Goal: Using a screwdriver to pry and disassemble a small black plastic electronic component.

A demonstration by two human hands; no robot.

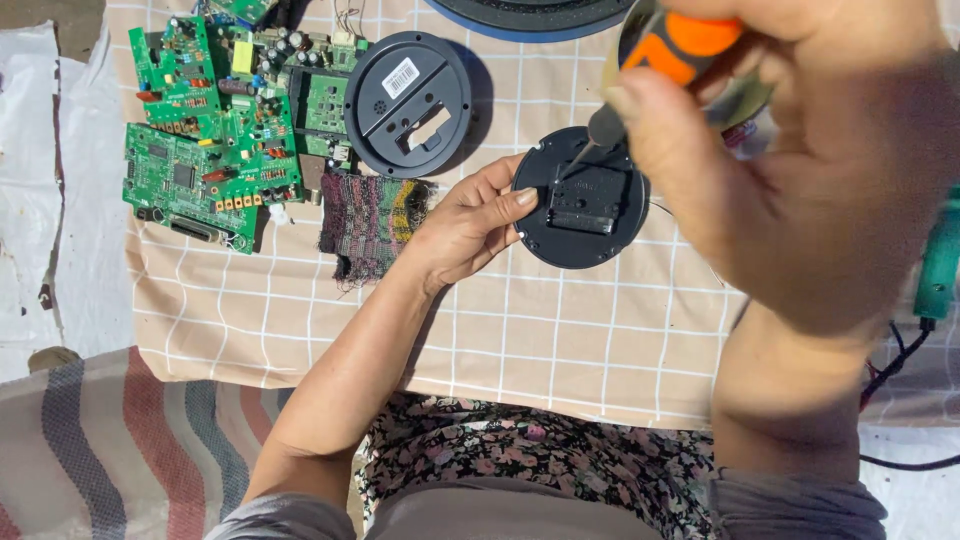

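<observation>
My left hand (pixel 468 226) grips the left edge of a round black device (pixel 580 200) lying on the checked cloth, thumb on its rim. Close to the camera, my right hand (pixel 800 150) holds a screwdriver with an orange and grey handle (pixel 680 45). Its thin shaft points down onto the upper left part of the round device. A black rectangular module sits in the device's middle.
A second round black cover (pixel 408 102) lies upper middle. Several green circuit boards (pixel 215 130) lie at upper left, a scrap of woven fabric (pixel 372 218) beside them. A green tool (pixel 940 260) with black cable is at the right edge. A striped cloth (pixel 110 440) lies lower left.
</observation>
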